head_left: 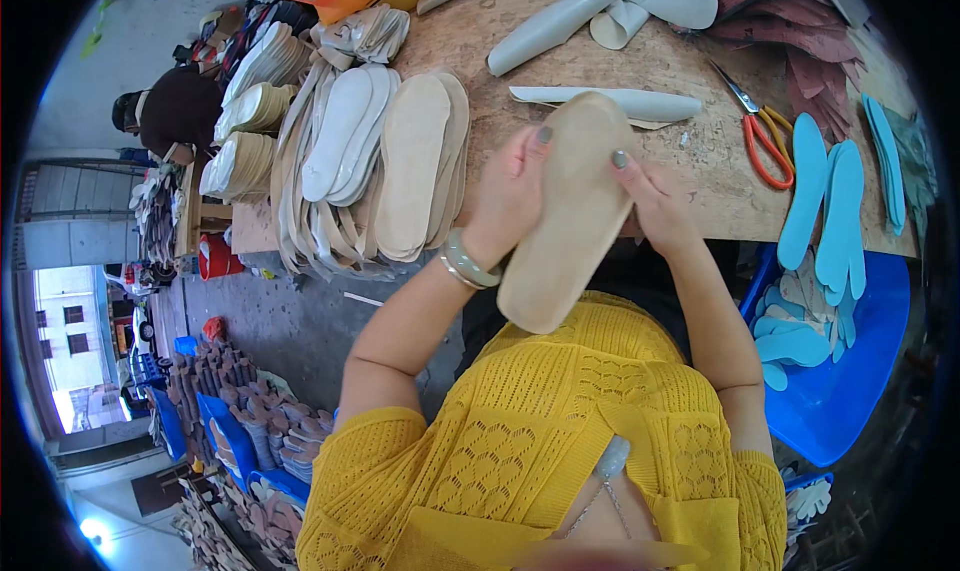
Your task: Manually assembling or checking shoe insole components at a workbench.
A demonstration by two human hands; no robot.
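Observation:
A beige shoe insole (565, 221) is held up in front of my chest, tilted with its wide end away from me. My left hand (512, 186) grips its left edge, thumb on the upper face and the fingers mostly hidden behind. From the other side my right hand (655, 199) holds the right edge, its thumb also on top. Just beyond the insole lies a curled white sheet piece (660, 104). Left of my left hand sit a stack of beige insoles (415, 161) and a stack of white insoles (350, 136).
On the wooden table (700, 181) lie orange-handled scissors (768, 149), light-blue insoles (803, 196) and dark-red sheet pieces (790, 31). More white curled pieces (555, 26) lie at the back. A blue bin (850, 391) with insoles stands below right. Blue chairs (225, 426) hold piled pieces at left.

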